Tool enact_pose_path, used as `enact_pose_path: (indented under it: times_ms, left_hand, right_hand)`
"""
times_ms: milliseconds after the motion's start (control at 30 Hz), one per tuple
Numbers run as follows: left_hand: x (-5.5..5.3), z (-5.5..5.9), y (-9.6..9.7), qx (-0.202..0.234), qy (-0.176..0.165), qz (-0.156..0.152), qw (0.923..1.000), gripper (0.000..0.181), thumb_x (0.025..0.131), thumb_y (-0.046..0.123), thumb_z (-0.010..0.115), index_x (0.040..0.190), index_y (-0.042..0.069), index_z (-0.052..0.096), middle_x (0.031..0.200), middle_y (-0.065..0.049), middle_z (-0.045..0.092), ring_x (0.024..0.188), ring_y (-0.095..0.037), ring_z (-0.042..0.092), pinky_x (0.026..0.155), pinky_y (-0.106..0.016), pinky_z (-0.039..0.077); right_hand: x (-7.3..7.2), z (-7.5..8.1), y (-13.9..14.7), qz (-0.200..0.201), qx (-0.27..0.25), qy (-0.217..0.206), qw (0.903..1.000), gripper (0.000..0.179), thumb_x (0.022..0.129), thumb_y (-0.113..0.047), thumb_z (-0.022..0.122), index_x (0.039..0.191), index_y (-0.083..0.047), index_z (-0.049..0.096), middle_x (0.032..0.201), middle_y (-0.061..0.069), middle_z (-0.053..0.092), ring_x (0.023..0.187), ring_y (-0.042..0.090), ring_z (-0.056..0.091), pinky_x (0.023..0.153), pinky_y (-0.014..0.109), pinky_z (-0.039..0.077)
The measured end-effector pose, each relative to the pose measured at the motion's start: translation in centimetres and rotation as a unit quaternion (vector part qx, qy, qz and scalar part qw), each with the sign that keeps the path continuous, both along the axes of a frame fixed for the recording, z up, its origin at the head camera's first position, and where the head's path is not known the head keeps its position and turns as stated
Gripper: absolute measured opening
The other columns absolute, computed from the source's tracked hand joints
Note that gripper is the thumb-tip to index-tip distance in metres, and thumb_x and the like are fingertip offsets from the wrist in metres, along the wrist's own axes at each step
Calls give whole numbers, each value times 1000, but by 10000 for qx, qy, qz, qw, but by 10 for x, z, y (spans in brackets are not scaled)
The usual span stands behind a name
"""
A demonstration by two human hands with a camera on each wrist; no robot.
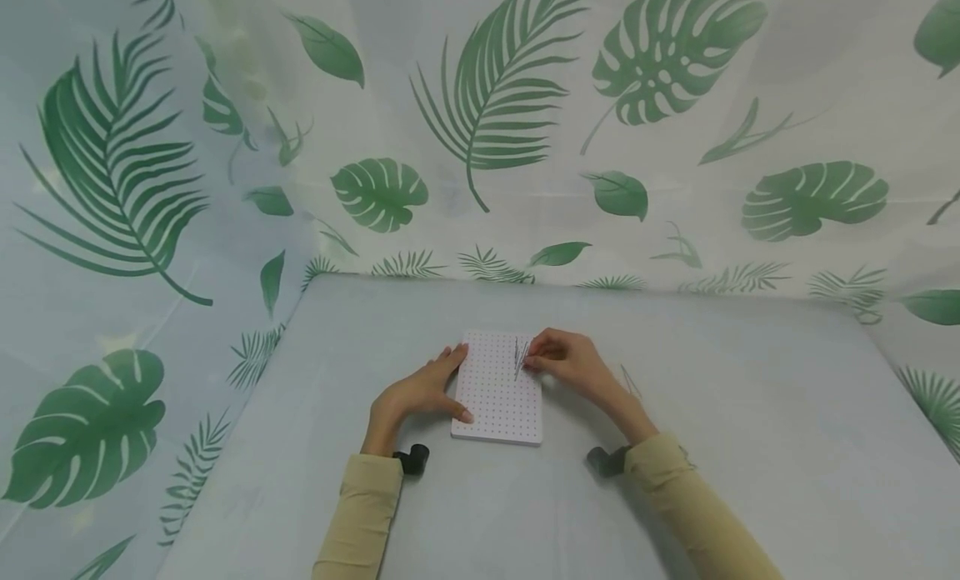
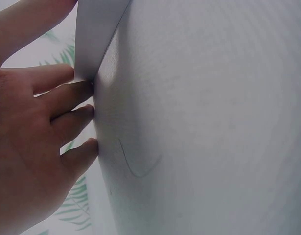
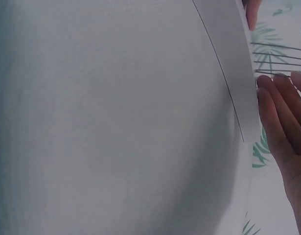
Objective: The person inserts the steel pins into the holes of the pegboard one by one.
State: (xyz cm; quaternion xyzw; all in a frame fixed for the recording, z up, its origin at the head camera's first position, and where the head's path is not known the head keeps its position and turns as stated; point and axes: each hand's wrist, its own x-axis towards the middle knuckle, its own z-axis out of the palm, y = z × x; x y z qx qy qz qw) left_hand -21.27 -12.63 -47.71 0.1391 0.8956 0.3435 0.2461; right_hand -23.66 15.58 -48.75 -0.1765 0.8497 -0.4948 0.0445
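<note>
A white board (image 1: 495,388) dotted with rows of small holes lies on the table. Several thin dark rods (image 1: 517,355) stand up from its far right part; the rods (image 3: 280,46) show side by side in the right wrist view. My right hand (image 1: 570,359) is over the board's right edge and pinches one thin rod between thumb and fingertips, low beside the others. My left hand (image 1: 420,392) steadies the board's left side, thumb on the near left part and fingers spread along the far left edge. In the left wrist view, the left fingers (image 2: 74,112) are fairly straight.
A few thin rods (image 1: 632,382) lie on the pale table (image 1: 525,513), right of the board, by the right forearm. A curved thin strand (image 2: 138,175) lies on the table in the left wrist view. Leaf-printed curtains (image 1: 510,222) hang behind and beside the table.
</note>
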Motion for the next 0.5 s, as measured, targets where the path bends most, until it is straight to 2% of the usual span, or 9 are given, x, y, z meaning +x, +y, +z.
enact_pose_path:
  times_ms: [267, 400, 500]
  left_hand:
    - [-1, -3, -2, -6, -35, -30, 10000, 116, 78, 27, 91, 166, 11, 17, 173, -13, 12, 159, -40, 8, 129, -56, 13]
    - [-2, -4, -1, 3, -26, -13, 10000, 116, 78, 28, 91, 166, 12, 17, 173, -12, 12, 160, -39, 7, 129, -55, 13]
    - [-3, -5, -1, 10, 0, 3, 10000, 116, 77, 27, 91, 166, 12, 18, 173, -13, 12, 160, -40, 8, 129, -55, 13]
  right_hand:
    - [3, -8, -5, -108, 251, 430, 9987, 14, 87, -6, 81, 99, -8, 74, 94, 5, 78, 88, 18, 75, 81, 24, 60]
    - [6, -5, 0, -289, 256, 467, 9982, 18, 86, -4, 81, 102, -6, 74, 97, 7, 78, 89, 19, 76, 82, 26, 61]
    - [10, 1, 6, -524, 221, 337, 9978, 18, 88, -7, 80, 105, -6, 74, 100, 8, 78, 89, 19, 76, 80, 25, 60]
